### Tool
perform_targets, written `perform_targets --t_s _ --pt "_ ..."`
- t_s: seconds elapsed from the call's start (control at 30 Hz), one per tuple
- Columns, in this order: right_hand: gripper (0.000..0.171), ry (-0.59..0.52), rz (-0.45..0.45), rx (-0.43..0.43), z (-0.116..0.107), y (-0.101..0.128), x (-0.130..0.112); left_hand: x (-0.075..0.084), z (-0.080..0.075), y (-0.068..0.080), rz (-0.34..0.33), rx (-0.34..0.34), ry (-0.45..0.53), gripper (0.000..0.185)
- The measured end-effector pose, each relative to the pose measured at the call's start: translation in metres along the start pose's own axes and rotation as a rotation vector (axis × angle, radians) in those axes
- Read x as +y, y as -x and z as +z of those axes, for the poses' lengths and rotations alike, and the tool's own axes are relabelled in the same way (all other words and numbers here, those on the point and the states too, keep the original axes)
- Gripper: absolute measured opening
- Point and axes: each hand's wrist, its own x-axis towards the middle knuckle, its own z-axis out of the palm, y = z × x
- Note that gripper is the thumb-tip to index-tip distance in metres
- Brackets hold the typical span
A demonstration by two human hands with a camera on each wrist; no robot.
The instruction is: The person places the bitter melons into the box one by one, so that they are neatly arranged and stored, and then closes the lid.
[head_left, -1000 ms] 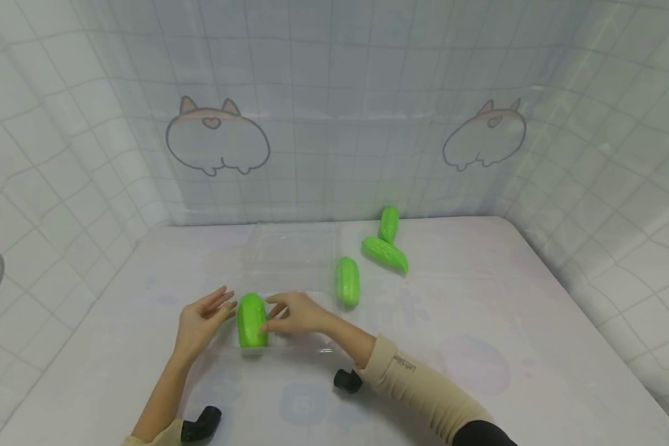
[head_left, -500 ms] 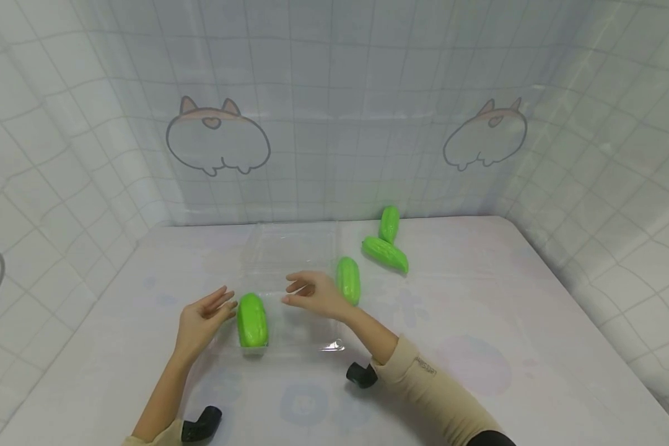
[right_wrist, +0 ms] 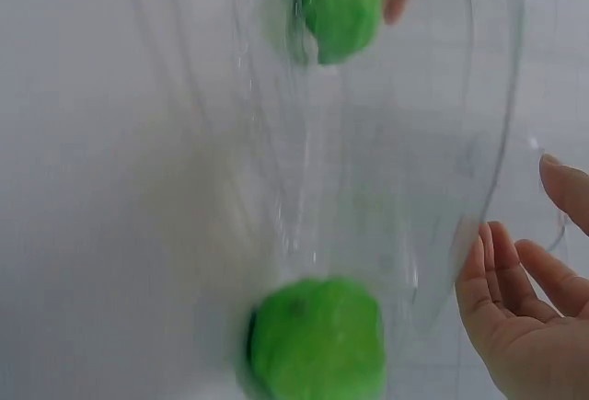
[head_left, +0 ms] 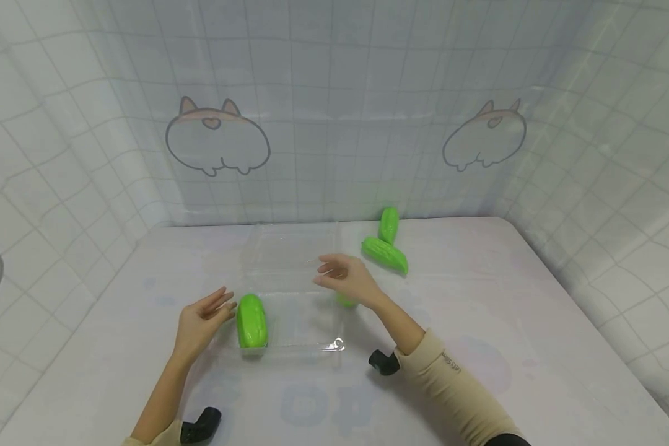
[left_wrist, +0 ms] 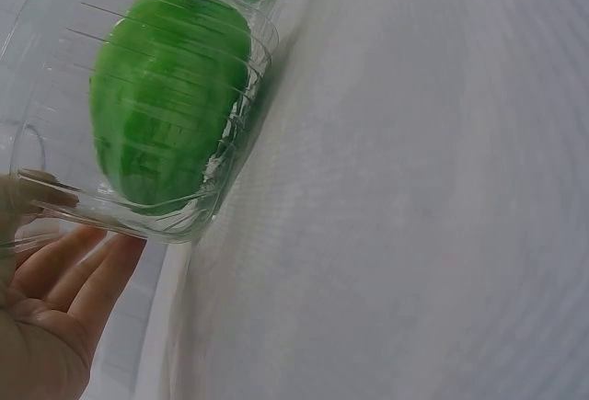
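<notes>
A clear plastic tray (head_left: 303, 347) with its lid folded back lies in the middle of the table. One green cucumber (head_left: 252, 320) (left_wrist: 170, 110) lies in the tray's left end. My left hand (head_left: 203, 319) (left_wrist: 69, 267) is open, its straight fingers against the tray's left wall beside that cucumber. My right hand (head_left: 345, 279) (right_wrist: 515, 313) hovers open, holding nothing, over a second cucumber (head_left: 345, 301) (right_wrist: 317, 340) that lies just outside the tray's right edge and is mostly hidden by the hand.
Two more green cucumbers (head_left: 384, 254) (head_left: 389, 223) lie touching each other near the back wall, right of the tray's lid (head_left: 290, 248). Tiled sheets wall the table at the back and both sides.
My right hand has let go of the cucumber in the tray and moved up and right, over the loose cucumber beside the tray. The left hand has stayed put.
</notes>
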Motion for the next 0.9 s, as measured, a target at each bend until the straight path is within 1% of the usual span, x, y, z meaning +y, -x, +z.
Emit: perform_targets --t_s 0.2,0.37,0.5,0.7,0.9 --pt "0.048 0.006 0.016 0.096 -0.014 -0.001 0.015 -0.002 0.000 0.000 0.005 0.004 -0.031 0.045" --pt "0.050 0.000 0.020 0.145 -0.020 -0.001 0.026 -0.001 0.000 0.000 0.012 0.001 -0.014 0.045" --pt "0.053 0.005 0.042 0.163 -0.024 0.000 0.033 -0.002 0.000 -0.001 0.017 0.000 -0.021 0.045" --pt "0.054 0.000 0.079 0.173 -0.031 0.001 0.041 -0.002 0.000 -0.001 0.003 0.007 -0.030 0.045" --pt "0.059 0.018 0.157 0.156 -0.034 0.000 0.047 -0.002 0.000 -0.002 0.003 0.009 -0.044 0.045"
